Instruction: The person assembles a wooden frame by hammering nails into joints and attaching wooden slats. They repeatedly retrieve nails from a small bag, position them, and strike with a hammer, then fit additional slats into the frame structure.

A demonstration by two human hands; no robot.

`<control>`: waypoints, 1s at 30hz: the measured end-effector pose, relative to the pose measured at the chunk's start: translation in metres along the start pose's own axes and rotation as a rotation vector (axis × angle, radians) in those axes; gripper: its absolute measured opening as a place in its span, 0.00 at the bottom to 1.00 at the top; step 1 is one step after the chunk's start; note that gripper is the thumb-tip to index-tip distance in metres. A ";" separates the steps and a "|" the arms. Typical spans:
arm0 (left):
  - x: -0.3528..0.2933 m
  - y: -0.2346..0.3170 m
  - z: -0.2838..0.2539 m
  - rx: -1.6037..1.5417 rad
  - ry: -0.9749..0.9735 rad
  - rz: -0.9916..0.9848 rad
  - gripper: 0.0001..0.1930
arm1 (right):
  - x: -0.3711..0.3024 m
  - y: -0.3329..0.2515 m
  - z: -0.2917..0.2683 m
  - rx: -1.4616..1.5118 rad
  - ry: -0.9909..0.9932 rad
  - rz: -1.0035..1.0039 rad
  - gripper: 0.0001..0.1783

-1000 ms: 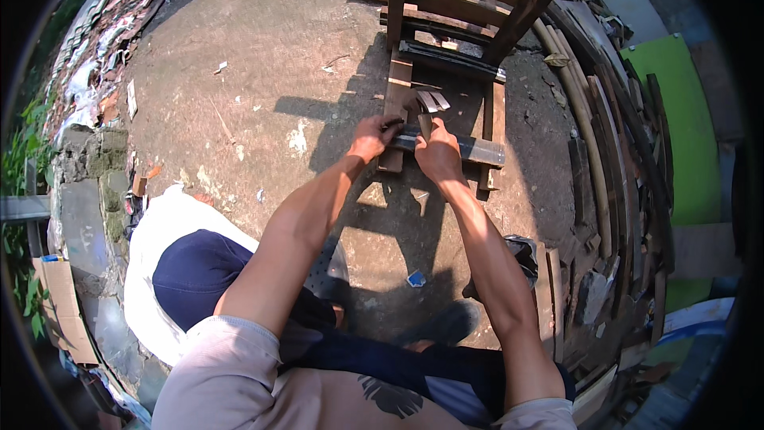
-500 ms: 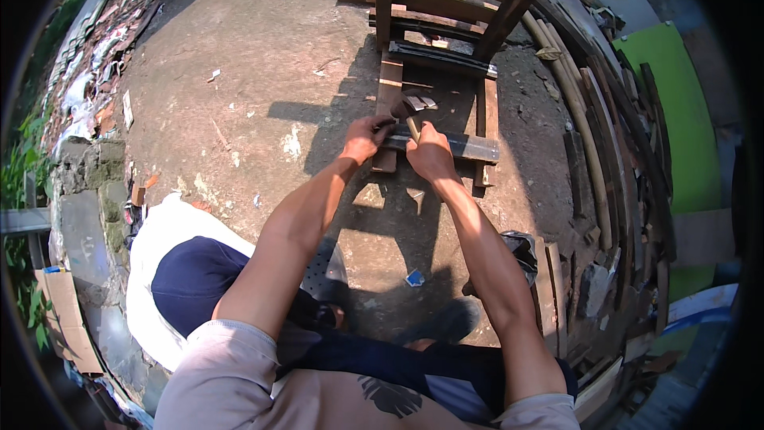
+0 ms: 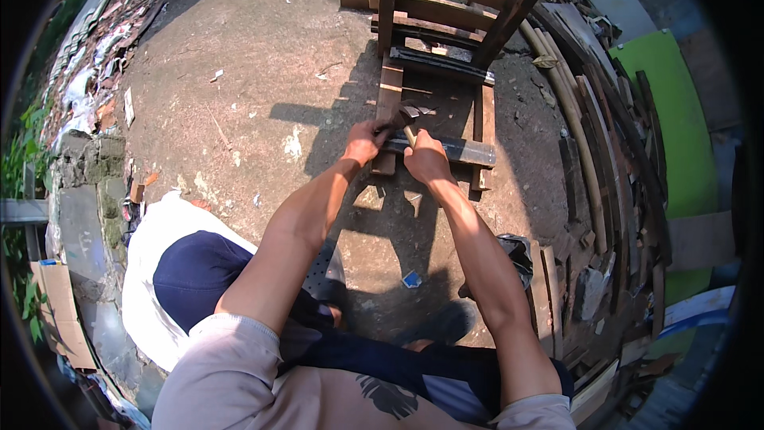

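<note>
My right hand [image 3: 427,159] is closed round the pale wooden handle of a hammer [image 3: 411,136], just over a dark crosspiece board [image 3: 468,151]. The hammer's dark head is close to my left fingers. My left hand [image 3: 364,143] is at the board's left end, its fingertips pressed together against the wood; whatever they pinch is hidden. The board lies across the two near legs of a slatted wooden frame [image 3: 390,84], which rests on the ground in front of me.
Long wooden poles and planks [image 3: 585,159] are piled along the right, beside a green panel [image 3: 652,119]. A white sack [image 3: 143,295] with a navy cap [image 3: 199,279] on it sits by my left arm. Rubble and a low block wall [image 3: 83,215] line the left.
The hammer head has dropped slightly and shifted left toward my left fingers. My left hand stays at the board's end, and the view has shifted a little.
</note>
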State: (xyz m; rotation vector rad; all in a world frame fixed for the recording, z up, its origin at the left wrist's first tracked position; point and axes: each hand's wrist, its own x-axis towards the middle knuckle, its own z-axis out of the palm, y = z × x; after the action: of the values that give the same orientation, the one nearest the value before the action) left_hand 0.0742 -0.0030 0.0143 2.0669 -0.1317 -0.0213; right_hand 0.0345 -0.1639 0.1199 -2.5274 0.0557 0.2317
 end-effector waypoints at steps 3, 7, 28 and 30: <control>-0.004 0.003 0.000 -0.018 0.013 -0.017 0.14 | -0.001 -0.010 -0.007 0.015 0.020 0.009 0.23; -0.003 0.006 0.003 -0.077 0.034 -0.023 0.12 | -0.001 0.000 0.002 0.047 0.042 -0.014 0.20; -0.008 -0.014 0.029 0.168 0.317 0.166 0.10 | 0.007 -0.002 0.002 -0.017 0.038 -0.058 0.26; -0.009 -0.011 0.029 0.156 0.330 0.148 0.10 | 0.006 -0.007 -0.004 0.054 0.151 -0.118 0.25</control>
State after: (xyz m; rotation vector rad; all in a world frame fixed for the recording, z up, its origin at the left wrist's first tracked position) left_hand 0.0640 -0.0226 -0.0098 2.1796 -0.0843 0.4310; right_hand 0.0419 -0.1601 0.1255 -2.4802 -0.0272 -0.0075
